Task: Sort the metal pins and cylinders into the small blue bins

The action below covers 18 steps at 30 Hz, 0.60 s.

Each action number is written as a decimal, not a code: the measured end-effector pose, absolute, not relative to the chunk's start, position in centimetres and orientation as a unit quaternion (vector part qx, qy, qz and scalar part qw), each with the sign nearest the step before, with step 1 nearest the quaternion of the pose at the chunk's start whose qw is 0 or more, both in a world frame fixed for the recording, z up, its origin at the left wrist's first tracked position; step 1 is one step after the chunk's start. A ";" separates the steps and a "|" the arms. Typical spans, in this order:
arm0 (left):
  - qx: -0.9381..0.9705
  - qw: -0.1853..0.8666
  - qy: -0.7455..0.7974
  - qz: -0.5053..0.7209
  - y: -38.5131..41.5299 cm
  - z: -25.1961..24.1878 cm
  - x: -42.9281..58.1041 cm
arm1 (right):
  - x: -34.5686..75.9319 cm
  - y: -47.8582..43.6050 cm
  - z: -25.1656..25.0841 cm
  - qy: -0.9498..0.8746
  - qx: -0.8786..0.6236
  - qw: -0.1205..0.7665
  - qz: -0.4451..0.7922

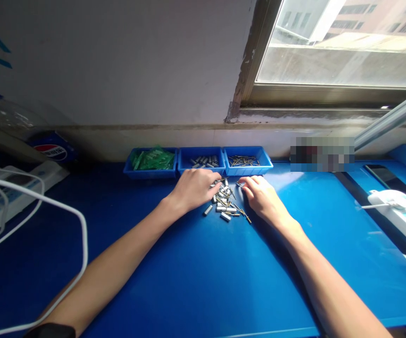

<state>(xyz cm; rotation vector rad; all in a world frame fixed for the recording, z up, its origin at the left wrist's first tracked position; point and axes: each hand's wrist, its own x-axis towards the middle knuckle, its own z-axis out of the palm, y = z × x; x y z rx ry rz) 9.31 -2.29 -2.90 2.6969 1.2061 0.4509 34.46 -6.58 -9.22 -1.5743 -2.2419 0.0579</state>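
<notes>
A loose pile of small silver metal cylinders [225, 216] and thin brass-coloured pins [245, 215] lies on the blue table [188, 277]. My left hand [196, 188] is at the pile's left edge, fingers curled and thumb close to the fingertips; what they hold, if anything, is too small to make out. On the pile's right side, my right hand [261, 193] pinches a small pin-like metal piece [239, 184] between thumb and fingers. One silver cylinder [208, 210] sits slightly apart, below my left hand.
Behind the pile stand three blue trays: one with green bags [155, 158], one with silver cylinders [204, 162], one with pins [243, 161]. A power strip [405, 213] is at right. White cables [85, 225] and a bottle [16, 117] are at left.
</notes>
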 end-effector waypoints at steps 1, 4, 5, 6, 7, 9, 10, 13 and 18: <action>0.900 0.075 0.403 0.150 -2.3 -2.9 9.3 | 34.5 -6.5 -9.3 -0.802 -0.564 0.196 0.021; 0.901 0.074 0.400 0.149 -2.3 -3.0 9.3 | 34.4 -6.6 -9.3 -0.795 -0.567 0.211 0.037; 0.902 0.076 0.397 0.150 -2.3 -3.0 9.3 | 34.3 -6.7 -9.3 -0.793 -0.565 0.224 0.049; 0.904 0.079 0.391 0.152 -2.4 -3.0 9.3 | 34.1 -6.8 -9.1 -0.790 -0.561 0.240 0.062; 0.908 0.081 0.382 0.155 -2.4 -3.0 9.4 | 33.9 -6.9 -8.9 -0.788 -0.553 0.258 0.075; 0.918 0.085 0.354 0.160 -2.4 -3.1 9.4 | 33.5 -7.3 -8.3 -0.786 -0.534 0.296 0.098; 0.923 0.084 0.339 0.161 -2.5 -3.2 9.5 | 33.2 -7.5 -8.0 -0.786 -0.522 0.314 0.104; 0.936 0.072 0.308 0.156 -2.4 -3.5 9.5 | 32.6 -7.9 -7.4 -0.794 -0.486 0.349 0.107; 0.942 0.061 0.286 0.166 -2.0 -3.7 9.3 | 32.3 -8.1 -7.2 -0.806 -0.450 0.366 0.119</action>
